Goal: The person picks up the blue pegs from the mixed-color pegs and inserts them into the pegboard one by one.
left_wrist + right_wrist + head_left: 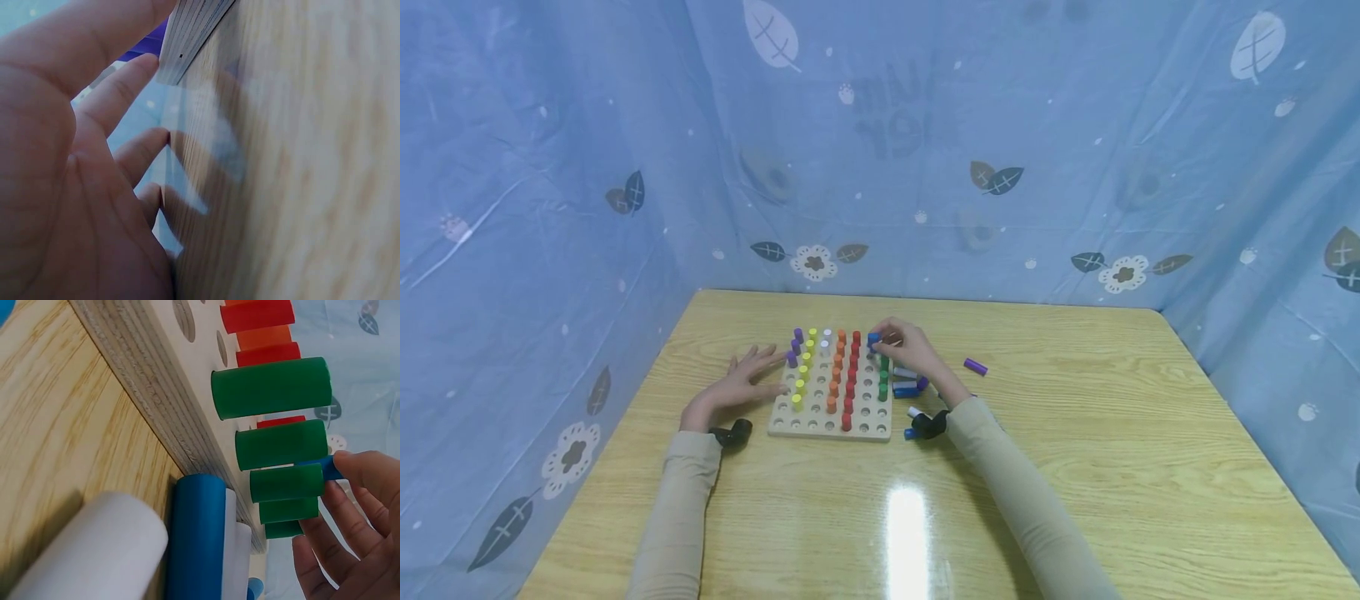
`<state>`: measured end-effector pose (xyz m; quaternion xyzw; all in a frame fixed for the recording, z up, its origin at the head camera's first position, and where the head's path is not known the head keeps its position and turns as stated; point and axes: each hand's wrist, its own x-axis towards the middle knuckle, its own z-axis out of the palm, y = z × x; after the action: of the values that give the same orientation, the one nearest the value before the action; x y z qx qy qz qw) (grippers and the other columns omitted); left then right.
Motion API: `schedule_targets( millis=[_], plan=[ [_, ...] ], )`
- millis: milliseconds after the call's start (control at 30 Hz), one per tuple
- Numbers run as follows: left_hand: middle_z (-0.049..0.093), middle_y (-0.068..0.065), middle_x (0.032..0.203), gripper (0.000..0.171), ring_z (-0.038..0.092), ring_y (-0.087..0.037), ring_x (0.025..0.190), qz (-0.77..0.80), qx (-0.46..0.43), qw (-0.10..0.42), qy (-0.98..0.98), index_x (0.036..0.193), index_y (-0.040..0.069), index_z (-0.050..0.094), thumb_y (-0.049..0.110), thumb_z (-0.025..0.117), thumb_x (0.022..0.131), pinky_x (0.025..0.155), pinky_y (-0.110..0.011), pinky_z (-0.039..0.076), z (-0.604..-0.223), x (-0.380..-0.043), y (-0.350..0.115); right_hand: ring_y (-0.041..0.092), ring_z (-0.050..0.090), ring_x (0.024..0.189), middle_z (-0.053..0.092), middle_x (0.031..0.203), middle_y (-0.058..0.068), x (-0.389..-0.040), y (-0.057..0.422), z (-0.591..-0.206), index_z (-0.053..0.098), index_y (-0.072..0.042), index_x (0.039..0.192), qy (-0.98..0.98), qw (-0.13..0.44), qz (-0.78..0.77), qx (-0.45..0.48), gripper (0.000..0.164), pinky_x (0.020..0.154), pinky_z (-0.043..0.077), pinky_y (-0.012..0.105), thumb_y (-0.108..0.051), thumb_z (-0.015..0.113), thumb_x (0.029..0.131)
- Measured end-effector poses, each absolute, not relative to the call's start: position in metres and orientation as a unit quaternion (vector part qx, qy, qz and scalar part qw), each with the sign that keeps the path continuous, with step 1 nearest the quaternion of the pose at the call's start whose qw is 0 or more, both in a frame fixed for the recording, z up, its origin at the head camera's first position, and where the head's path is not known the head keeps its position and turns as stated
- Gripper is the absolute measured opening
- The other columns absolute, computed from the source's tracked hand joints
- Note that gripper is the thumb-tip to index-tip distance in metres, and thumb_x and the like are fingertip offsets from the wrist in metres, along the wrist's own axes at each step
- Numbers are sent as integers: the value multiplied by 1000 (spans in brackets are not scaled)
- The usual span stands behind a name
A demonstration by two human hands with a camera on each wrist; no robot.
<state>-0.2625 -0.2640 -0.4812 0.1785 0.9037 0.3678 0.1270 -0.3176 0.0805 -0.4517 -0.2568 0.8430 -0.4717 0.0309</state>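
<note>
Near the far right part of a wooden peg board [805,434], my right hand [912,348] pinches a blue peg [329,467] between thumb and fingers, next to the row of green pegs [883,377]. Whether that peg sits in a hole is hidden. At the board's left side my left hand [741,382] lies with fingers spread, fingertips at the edge by the purple pegs [792,359]. Upright in the board stand rows of yellow pegs [803,373], orange pegs [837,362] and red pegs [851,376], plus two white pegs [824,348].
Loose white and blue pegs lie along the board's right side, including a blue peg [199,537] and a white peg [100,544]. One purple peg [976,367] lies farther right on the wooden table [1112,450]. A blue patterned curtain [925,208] surrounds the table.
</note>
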Motion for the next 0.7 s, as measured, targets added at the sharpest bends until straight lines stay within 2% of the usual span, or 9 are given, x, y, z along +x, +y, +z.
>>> schedule_targets(
  millis=[133,333,700],
  plan=[
    [6,-14,156,71,-13,-36,141,370,178,127,903,146,22,29,43,61,87,105,-58,-22,-480,-263,-264,27,63,91,66,103,14,-318,78,-452,61,-2,111,846,29,-466,-256,24,78,54,35,-11,63,88],
    [8,-14,156,70,-12,-36,141,370,179,129,902,146,21,30,42,62,86,106,-57,-22,-479,-264,-262,22,63,92,66,104,9,-319,75,-455,62,-5,112,860,35,-445,-250,25,79,54,32,-14,63,89],
    [7,-14,156,71,-12,-36,141,368,179,132,903,146,20,29,42,62,86,107,-57,-21,-480,-264,-263,24,61,94,66,104,9,-320,73,-459,62,-5,113,862,36,-433,-261,26,82,52,35,-16,63,89]
  ],
)
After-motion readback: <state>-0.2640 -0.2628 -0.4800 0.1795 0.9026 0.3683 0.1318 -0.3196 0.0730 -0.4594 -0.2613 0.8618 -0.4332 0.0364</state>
